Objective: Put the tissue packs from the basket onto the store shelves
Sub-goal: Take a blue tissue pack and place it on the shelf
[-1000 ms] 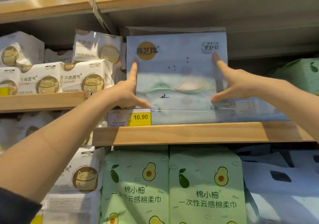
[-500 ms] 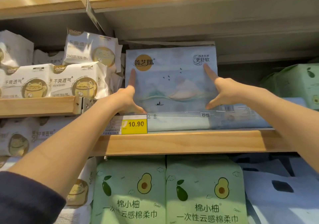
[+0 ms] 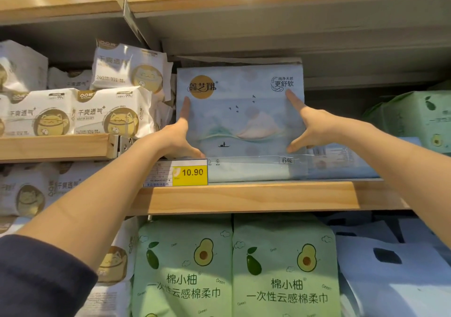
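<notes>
Pale blue tissue pack [image 3: 240, 111]: upright on the wooden shelf [image 3: 244, 197], just right of the price tag [image 3: 189, 173]. Left hand [image 3: 177, 136] and right hand [image 3: 311, 123]: fingers spread wide, flat against the pack's left and right sides.

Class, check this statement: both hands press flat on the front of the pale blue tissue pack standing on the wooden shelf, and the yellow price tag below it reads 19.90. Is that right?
Not quite. The head view shows the yellow price tag reading 10.90, not 19.90. The rest holds: the left hand and right hand press flat on the front of the pale blue tissue pack, standing on the wooden shelf.
</notes>
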